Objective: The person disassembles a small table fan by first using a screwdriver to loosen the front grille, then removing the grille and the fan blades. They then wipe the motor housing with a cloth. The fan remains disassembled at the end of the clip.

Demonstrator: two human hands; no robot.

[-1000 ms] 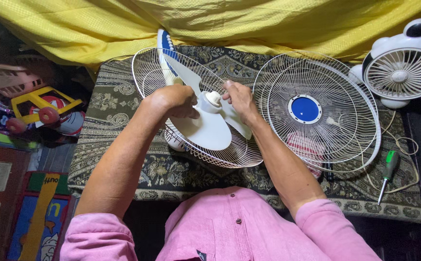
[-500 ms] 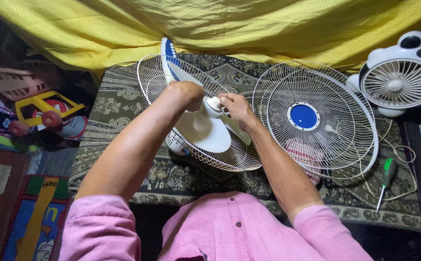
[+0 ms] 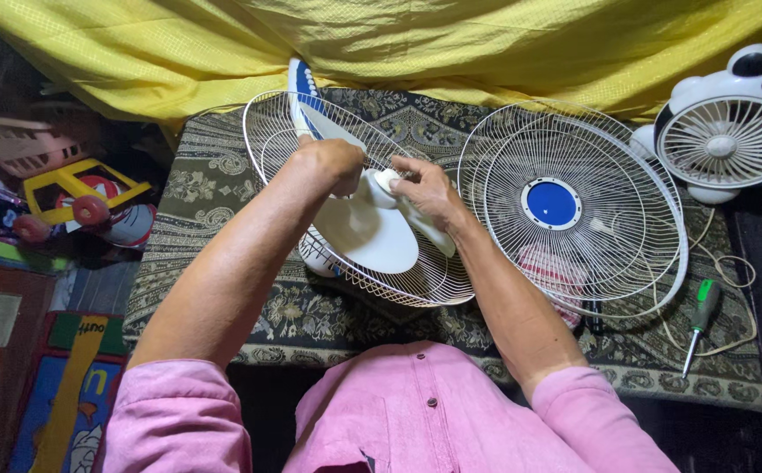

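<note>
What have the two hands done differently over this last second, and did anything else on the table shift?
The left hand slid up along the white plastic fan blade, closer to the hub. The right hand stayed with its fingers at the white hub cap. The loose wire fan guard and green-handled screwdriver lie as before.

Low table (image 3: pixel 223 210) under dark patterned cloth.
Bearing a wire fan guard (image 3: pixel 574 206), green-handled screwdriver (image 3: pixel 702 308), pale cord (image 3: pixel 731 298), possibly a red-striped rag (image 3: pixel 546 263).
</note>
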